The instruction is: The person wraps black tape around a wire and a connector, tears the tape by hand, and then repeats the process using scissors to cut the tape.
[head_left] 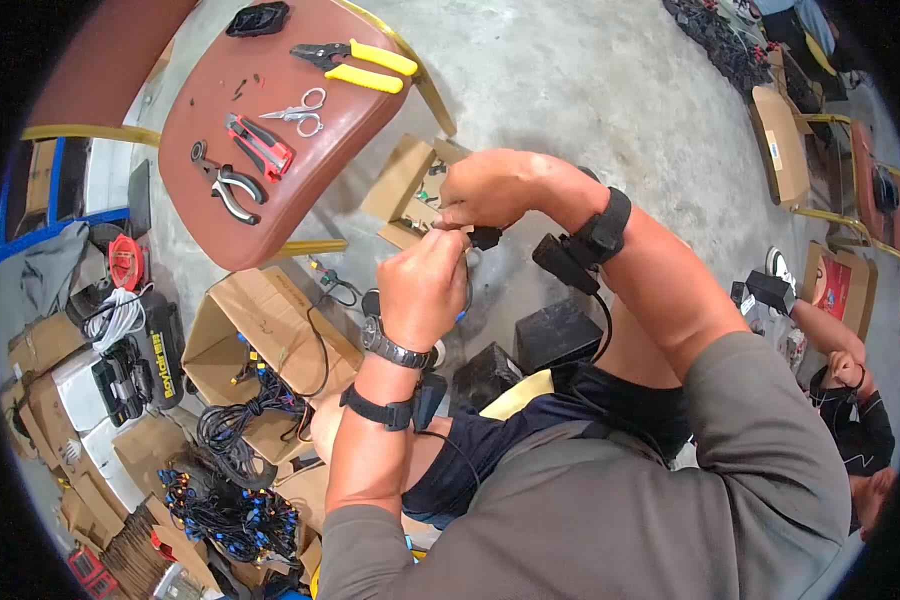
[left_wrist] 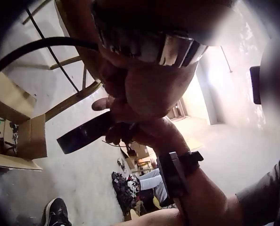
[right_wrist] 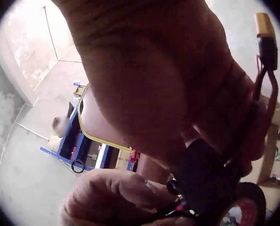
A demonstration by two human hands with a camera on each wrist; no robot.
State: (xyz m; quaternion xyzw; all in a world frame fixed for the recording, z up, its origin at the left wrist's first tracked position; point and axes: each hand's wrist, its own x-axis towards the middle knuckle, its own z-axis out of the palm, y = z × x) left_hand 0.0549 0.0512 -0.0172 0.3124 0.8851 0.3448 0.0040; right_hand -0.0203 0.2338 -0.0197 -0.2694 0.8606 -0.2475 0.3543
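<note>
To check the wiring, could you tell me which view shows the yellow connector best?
The right wrist view: the yellow connector sits unobstructed on red wires. The head and left wrist views do not show it.

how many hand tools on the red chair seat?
4. Yellow-handled pliers at the far edge, scissors mid-seat, red-handled cutter beside them, grey-handled pliers nearest. The black item in the corner is unclear.

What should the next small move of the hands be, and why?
Probably draw the black tape strip taut and lay it round the small black part. The left hand holds the strip, whose end juts out loose, while the right hand pinches the part with its red wires.
</note>
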